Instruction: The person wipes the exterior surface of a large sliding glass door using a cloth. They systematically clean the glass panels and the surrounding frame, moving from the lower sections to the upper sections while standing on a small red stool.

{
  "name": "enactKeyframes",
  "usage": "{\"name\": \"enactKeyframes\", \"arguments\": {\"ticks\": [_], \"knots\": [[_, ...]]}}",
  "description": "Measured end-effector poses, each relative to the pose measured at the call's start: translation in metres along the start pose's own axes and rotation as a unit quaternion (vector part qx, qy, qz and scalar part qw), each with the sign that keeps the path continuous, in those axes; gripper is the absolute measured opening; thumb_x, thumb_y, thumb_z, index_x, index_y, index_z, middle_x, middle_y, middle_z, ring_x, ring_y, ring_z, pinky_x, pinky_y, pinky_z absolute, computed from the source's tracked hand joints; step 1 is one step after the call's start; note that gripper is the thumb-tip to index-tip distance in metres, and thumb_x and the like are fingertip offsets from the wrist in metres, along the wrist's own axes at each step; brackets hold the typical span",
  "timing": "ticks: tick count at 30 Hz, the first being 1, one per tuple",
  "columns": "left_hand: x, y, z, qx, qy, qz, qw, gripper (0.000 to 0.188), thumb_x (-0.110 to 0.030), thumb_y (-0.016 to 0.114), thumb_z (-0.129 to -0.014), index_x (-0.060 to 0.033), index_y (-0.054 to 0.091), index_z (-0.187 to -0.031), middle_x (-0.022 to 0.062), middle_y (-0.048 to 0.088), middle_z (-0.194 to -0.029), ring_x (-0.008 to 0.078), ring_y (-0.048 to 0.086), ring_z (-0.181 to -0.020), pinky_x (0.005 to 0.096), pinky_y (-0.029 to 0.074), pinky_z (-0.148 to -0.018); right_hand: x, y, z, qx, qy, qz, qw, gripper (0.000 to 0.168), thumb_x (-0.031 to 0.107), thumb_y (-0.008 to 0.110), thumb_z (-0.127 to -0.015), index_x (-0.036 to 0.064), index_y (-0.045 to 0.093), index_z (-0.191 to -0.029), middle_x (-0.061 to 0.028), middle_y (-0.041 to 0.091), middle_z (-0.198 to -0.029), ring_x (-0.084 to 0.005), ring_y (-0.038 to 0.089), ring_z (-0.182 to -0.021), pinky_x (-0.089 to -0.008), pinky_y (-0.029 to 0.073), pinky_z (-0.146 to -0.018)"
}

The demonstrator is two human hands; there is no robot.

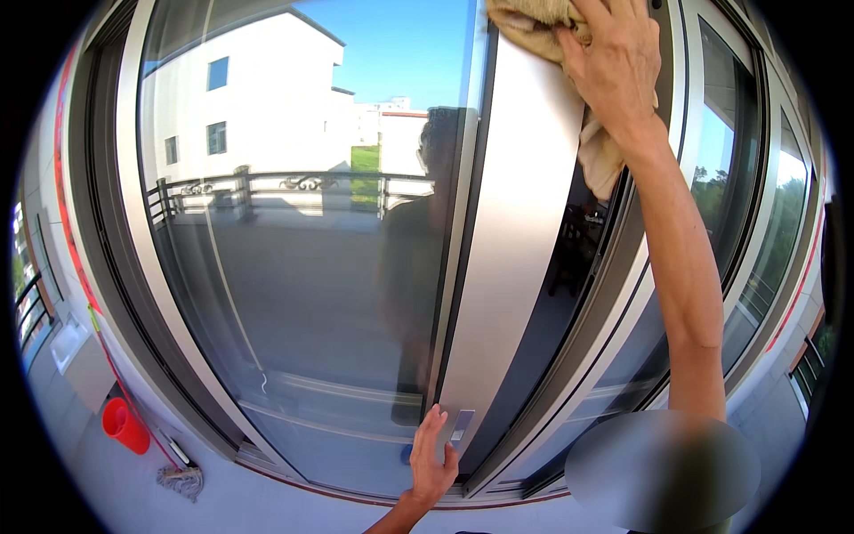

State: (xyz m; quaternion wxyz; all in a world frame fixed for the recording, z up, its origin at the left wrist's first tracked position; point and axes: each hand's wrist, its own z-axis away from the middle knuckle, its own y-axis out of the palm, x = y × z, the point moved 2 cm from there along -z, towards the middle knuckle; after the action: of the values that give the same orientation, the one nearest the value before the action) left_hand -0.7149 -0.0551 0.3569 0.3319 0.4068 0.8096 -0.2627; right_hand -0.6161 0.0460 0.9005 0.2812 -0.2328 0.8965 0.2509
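High on the wide metal stile (517,220) of a sliding glass door, my right hand (620,73) grips a tan cloth (534,27). A loose fold of the cloth hangs below my wrist, over the gap beside the stile. Far lower, my left hand (432,460) is against the same stile, thumb apart from the fingers, holding nothing. Just right of its fingers is a recessed door pull (462,427). The door's glass pane (300,300) reflects a white building, a railing and a person's dark outline.
A dark gap (557,280) separates the door from the neighbouring frame (567,394). At lower left stand a red bucket (125,427) and a string mop (181,482) with a long red handle. A white sink (69,344) is behind them. A blurred patch covers the lower right.
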Motion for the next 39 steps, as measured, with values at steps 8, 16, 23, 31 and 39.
{"name": "enactKeyframes", "arguments": {"ticks": [8, 16, 23, 31, 39], "knots": [[0.069, -0.014, 0.125, 0.101, -0.287, 0.119, 0.945, 0.041, 0.005, 0.063, -0.093, -0.0034, 0.068, -0.133, 0.0129, 0.080, -0.115, 0.0224, 0.076, -0.104, 0.0349, 0.059, -0.092, 0.106, -0.018, 0.076, 0.067, -0.002, -0.076, 0.995, 0.064, 0.005, 0.082, -0.068, 0.018, 0.077, -0.130, -0.0025, 0.070, -0.126, -0.0262, 0.061, -0.108, -0.0404, 0.047, -0.088], [0.164, -0.050, 0.345, 0.134, -0.447, 0.040, 0.884, 0.035, -0.005, 0.070, -0.088, 0.0002, 0.073, -0.122, 0.0150, 0.082, -0.100, 0.0232, 0.079, -0.092, 0.0345, 0.061, -0.083, 0.295, -0.192, 0.367, 0.414, -0.093, -0.366, 0.828, 0.044, 0.020, 0.068, -0.088, 0.007, 0.072, -0.130, -0.0027, 0.065, -0.135, -0.0227, 0.058, -0.121, -0.0343, 0.048, -0.105], [0.156, -0.171, 0.522, -0.232, -0.771, 0.001, 0.593, 0.047, -0.005, 0.058, -0.098, -0.0027, 0.057, -0.144, 0.0169, 0.076, -0.115, 0.0237, 0.074, -0.084, 0.0403, 0.057, -0.065, 0.251, -0.161, 0.305, 0.304, -0.061, -0.431, 0.847, 0.032, 0.015, 0.073, -0.082, 0.011, 0.076, -0.114, -0.0013, 0.066, -0.126, -0.0243, 0.059, -0.117, -0.0364, 0.053, -0.093], [-0.012, -0.139, 0.680, -0.407, -0.777, 0.002, 0.480, 0.045, -0.006, 0.055, -0.098, -0.0037, 0.056, -0.143, 0.0130, 0.075, -0.109, 0.0208, 0.072, -0.079, 0.0384, 0.054, -0.062, 0.200, -0.129, 0.225, 0.209, 0.057, -0.333, 0.918, 0.044, 0.003, 0.075, -0.078, 0.017, 0.078, -0.120, 0.0008, 0.067, -0.130, -0.0266, 0.058, -0.119, -0.0435, 0.041, -0.097], [-0.119, 0.043, 0.785, -0.385, -0.836, 0.108, 0.375, 0.039, -0.008, 0.056, -0.101, -0.0038, 0.062, -0.139, 0.0134, 0.076, -0.111, 0.0244, 0.075, -0.087, 0.0440, 0.058, -0.068, 0.329, -0.213, 0.416, 0.420, -0.095, -0.532, 0.729, 0.049, -0.009, 0.069, -0.078, -0.002, 0.067, -0.127, -0.0152, 0.059, -0.141, -0.0387, 0.053, -0.131, -0.0481, 0.045, -0.113]]}}
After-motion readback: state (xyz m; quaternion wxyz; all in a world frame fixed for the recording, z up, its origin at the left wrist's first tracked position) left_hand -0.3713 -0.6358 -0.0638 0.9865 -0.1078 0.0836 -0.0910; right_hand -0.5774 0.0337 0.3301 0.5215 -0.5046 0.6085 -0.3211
